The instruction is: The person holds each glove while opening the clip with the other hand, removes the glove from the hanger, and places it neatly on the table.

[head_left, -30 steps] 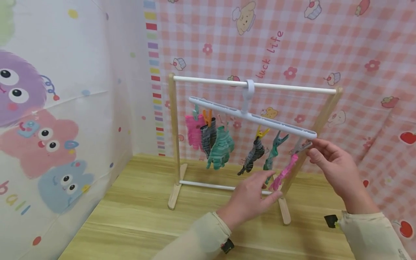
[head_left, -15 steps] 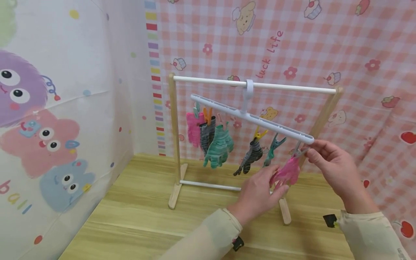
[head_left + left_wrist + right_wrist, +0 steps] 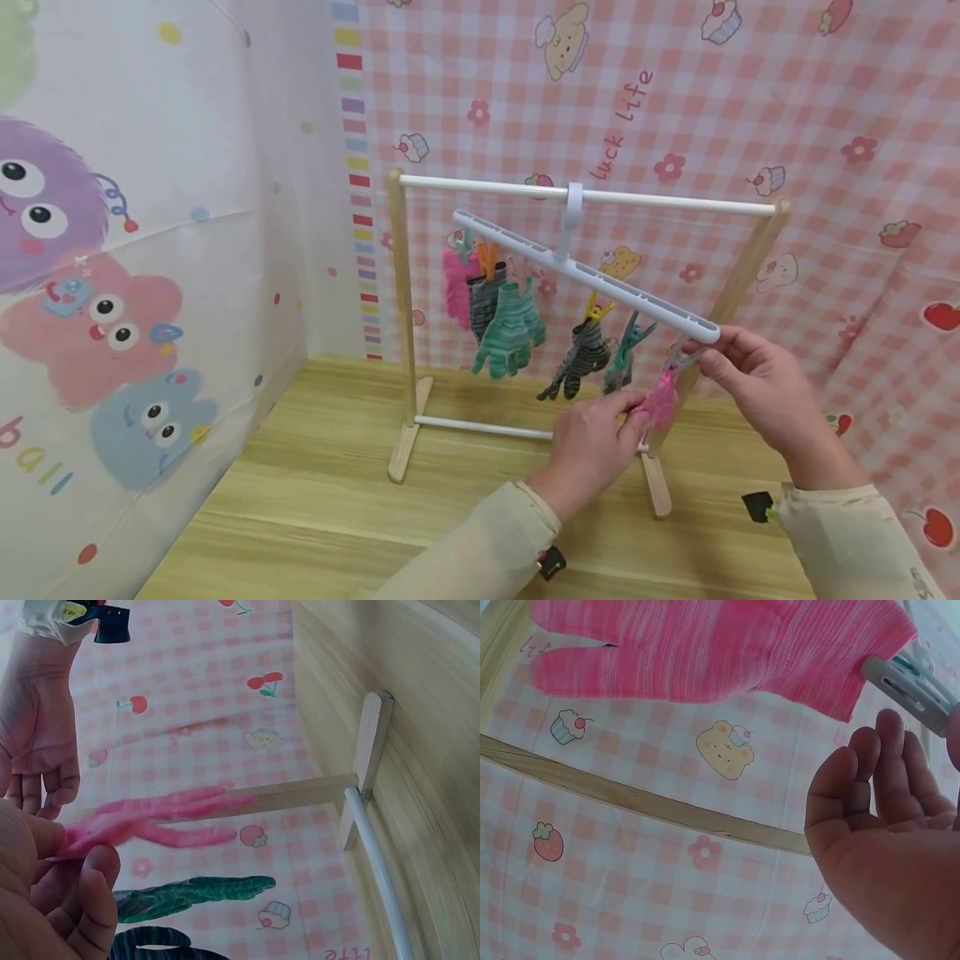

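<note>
A white clip hanger (image 3: 585, 271) hangs tilted from the top rod of a wooden drying rack (image 3: 401, 325), its right end low. My left hand (image 3: 633, 417) holds a bunched pink glove (image 3: 662, 398) just under that end. In the left wrist view the pink glove (image 3: 150, 821) stretches away from my curled fingers (image 3: 71, 900). My right hand (image 3: 708, 350) pinches the grey clip (image 3: 684, 360) at the hanger's right end. In the right wrist view the pink glove's (image 3: 705, 652) cuff sits in the grey clip (image 3: 907, 686).
Other gloves hang from coloured clips: pink, grey and green (image 3: 510, 333) on the left, striped grey (image 3: 581, 358) and teal (image 3: 622, 367) in the middle. The rack stands on a wooden tabletop (image 3: 315, 500), with printed curtains behind and to the left.
The pink glove hung stretched out a second ago; my left hand has gathered it up toward the clip. The hanger's left end has risen and its right end has dipped.
</note>
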The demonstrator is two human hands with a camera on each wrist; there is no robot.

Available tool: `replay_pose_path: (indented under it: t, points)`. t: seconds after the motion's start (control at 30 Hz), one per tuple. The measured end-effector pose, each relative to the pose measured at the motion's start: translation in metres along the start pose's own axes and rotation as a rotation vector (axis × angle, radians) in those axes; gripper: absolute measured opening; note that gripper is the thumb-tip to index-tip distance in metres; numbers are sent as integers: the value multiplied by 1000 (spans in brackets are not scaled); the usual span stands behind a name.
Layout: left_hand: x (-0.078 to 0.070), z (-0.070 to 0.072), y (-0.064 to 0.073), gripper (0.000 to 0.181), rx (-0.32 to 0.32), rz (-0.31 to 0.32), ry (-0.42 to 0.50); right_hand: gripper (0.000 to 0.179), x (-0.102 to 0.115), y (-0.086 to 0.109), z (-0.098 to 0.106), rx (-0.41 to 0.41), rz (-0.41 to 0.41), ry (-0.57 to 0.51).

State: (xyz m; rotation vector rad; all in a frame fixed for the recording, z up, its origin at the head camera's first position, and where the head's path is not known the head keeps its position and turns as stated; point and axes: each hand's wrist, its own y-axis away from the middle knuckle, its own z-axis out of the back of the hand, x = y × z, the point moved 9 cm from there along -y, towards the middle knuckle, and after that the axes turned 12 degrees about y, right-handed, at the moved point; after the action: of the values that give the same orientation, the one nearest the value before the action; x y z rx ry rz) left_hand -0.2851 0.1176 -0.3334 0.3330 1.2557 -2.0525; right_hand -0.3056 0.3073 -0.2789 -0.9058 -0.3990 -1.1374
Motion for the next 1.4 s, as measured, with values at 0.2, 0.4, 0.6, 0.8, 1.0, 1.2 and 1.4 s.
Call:
replay_pose_path:
  t: [0.2,0.4,0.6,0.8,1.0,1.2,1.4]
  points:
    - [-2,3,1,20,-5,-30,-4,25,13,-2,-9,116,127,-112]
    - [-7,8,3,18,-32,-67,-68,30,22,-1,-15,247,271,-251]
    - [-7,8,5,19,-36,-78,-36,31,20,-3,-15,278,286,-288]
    - [-8,8,5,21,-29,-98,-4,32,20,-5,-17,318,246,-319]
    - [-8,9,5,21,-32,-92,8,27,19,-7,-15,302,199,-325]
    - [-8,8,4,22,-20,-86,6,29,18,-8,-14,269,153,-326]
    - [-8,8,4,23,-10,-74,22,31,19,-9,-13,252,153,-345]
